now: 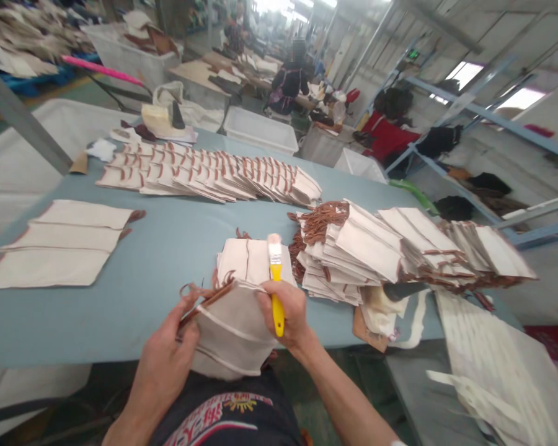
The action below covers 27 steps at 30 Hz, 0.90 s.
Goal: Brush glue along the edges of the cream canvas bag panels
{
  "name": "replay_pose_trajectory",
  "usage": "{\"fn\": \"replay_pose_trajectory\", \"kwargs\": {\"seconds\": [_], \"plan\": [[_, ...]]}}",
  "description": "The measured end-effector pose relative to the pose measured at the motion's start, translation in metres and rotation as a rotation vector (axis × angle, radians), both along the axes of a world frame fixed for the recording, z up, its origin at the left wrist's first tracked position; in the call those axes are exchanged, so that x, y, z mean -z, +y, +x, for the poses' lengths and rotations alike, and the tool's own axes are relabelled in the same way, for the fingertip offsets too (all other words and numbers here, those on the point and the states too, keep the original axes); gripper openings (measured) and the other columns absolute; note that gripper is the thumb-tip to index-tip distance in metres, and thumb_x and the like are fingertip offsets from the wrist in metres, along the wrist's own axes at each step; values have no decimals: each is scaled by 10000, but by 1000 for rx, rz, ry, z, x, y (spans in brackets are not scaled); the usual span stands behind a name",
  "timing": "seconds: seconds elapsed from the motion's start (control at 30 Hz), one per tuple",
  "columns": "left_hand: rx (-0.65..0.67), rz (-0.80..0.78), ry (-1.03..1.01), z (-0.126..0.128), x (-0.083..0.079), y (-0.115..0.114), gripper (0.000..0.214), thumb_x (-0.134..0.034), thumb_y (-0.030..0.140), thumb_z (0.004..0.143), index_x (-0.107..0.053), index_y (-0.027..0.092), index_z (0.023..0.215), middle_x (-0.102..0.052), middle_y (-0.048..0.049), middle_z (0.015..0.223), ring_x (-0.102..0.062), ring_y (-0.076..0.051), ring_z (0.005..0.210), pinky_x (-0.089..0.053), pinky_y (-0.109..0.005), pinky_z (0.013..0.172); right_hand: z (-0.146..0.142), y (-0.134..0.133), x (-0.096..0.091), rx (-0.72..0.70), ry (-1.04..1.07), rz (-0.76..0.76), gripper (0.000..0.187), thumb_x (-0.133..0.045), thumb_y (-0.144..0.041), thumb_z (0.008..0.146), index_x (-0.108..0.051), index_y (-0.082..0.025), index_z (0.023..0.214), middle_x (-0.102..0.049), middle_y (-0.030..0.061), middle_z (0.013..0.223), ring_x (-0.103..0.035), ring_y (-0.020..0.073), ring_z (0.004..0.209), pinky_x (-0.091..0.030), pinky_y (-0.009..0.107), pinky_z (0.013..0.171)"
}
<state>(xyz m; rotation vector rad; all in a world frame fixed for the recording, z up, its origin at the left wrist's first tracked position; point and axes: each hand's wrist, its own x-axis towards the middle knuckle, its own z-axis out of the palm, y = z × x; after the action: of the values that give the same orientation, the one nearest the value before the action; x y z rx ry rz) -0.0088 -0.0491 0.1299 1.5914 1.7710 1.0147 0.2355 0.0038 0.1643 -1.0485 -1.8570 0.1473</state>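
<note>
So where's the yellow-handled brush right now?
In the head view, the yellow-handled brush is near the centre, held in the right hand, its bristle end seen against a small stack of cream pieces.

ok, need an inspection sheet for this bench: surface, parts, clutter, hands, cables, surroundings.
Surface: blue-green table, partly covered.
Job's things: sewn cloth pieces in hand; yellow-handled brush, bristles up; small stack just beyond; laid-out panels left; fanned row far side; piles right.
Clutter: brown scrap at near edge; pale strips at lower right.
Hands: left hand, fingers gripping cloth pieces; right hand, fingers holding brush against the cloth pieces' right side.
Cables: none certain; dark curved strip lower left, unclear.
Surroundings: white bin, rack, person farther back.
</note>
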Motion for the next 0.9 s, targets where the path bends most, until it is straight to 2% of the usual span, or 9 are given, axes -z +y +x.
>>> {"fn": "replay_pose_trajectory", "kwargs": {"seconds": [0.07, 0.13, 0.23, 0.33, 0.5, 0.6, 0.7, 0.8, 0.9], "plan": [[-10, 1, 8, -3, 8, -2, 505, -611, 521, 964, -797, 264, 1357, -864, -93, 1294, -828, -342, 1184, -671, -416, 1025, -2, -13, -5, 95, 30, -10, 113, -621, -197, 1073, -703, -238, 1008, -791, 34, 795, -756, 192, 681, -591, 286, 675], [-3, 96, 40, -2, 15, -6, 483, -627, 516, 998, -786, 281, 1389, -854, -87, 1330, -827, -337, 1196, -643, -433, 1104, -7, -21, -9, 75, 42, -5, 116, -620, -168, 1060, -706, -243, 1045, -830, 51, 867, -788, 204, 741, -618, 305, 723], [25, 283, 100, -1, 18, -14, 403, -610, 440, 1062, -787, 296, 1395, -839, -80, 1368, -825, -324, 1208, -614, -425, 1156, -17, -26, -12, 99, 81, 21, 132, -611, -151, 1060, -702, -248, 1068, -868, 72, 964, -827, 224, 840, -641, 337, 789], [33, 358, 156, -6, 17, -17, 396, -626, 349, 1079, -763, 289, 1446, -828, -82, 1380, -832, -314, 1185, -608, -407, 1158, -25, -31, -10, 85, 137, 7, 132, -597, -155, 1068, -691, -248, 1061, -878, 81, 1012, -847, 233, 905, -660, 362, 840], [-4, 449, 320, -34, 15, 5, 448, -601, 319, 1094, -705, 270, 1526, -786, -110, 1457, -804, -313, 1249, -564, -428, 1219, -41, -46, -1, 53, 157, -61, 153, -595, -151, 1059, -700, -258, 1090, -884, 83, 1040, -856, 243, 920, -675, 370, 841], [75, 398, 320, -50, 1, 31, 428, -553, 413, 1097, -773, 252, 1426, -777, -133, 1469, -775, -347, 1305, -552, -489, 1246, -50, -48, 6, 85, 157, -77, 142, -601, -172, 1059, -713, -253, 1092, -879, 89, 1032, -842, 241, 876, -676, 360, 811], [144, 451, 375, -58, -29, 47, 403, -549, 408, 1093, -809, 251, 1357, -786, -120, 1452, -765, -359, 1324, -558, -527, 1247, -54, -41, 10, 153, 169, -104, 154, -582, -211, 1076, -733, -235, 1060, -841, 72, 892, -800, 227, 762, -658, 337, 738], [205, 573, 466, -58, -58, 42, 446, -618, 258, 1058, -722, 258, 1492, -739, -75, 1532, -736, -339, 1376, -551, -550, 1267, -51, -31, 12, 177, 230, -149, 202, -578, -238, 1090, -718, -224, 944, -738, 14, 713, -695, 174, 589, -570, 276, 592], [316, 643, 523, -57, -70, 29, 647, -587, 179, 1063, -507, 318, 1690, -697, -65, 1588, -757, -318, 1348, -597, -521, 1223, -47, -26, 11, 149, 265, -172, 248, -580, -244, 1095, -690, -221, 875, -703, -5, 672, -647, 146, 542, -514, 251, 543]]}}
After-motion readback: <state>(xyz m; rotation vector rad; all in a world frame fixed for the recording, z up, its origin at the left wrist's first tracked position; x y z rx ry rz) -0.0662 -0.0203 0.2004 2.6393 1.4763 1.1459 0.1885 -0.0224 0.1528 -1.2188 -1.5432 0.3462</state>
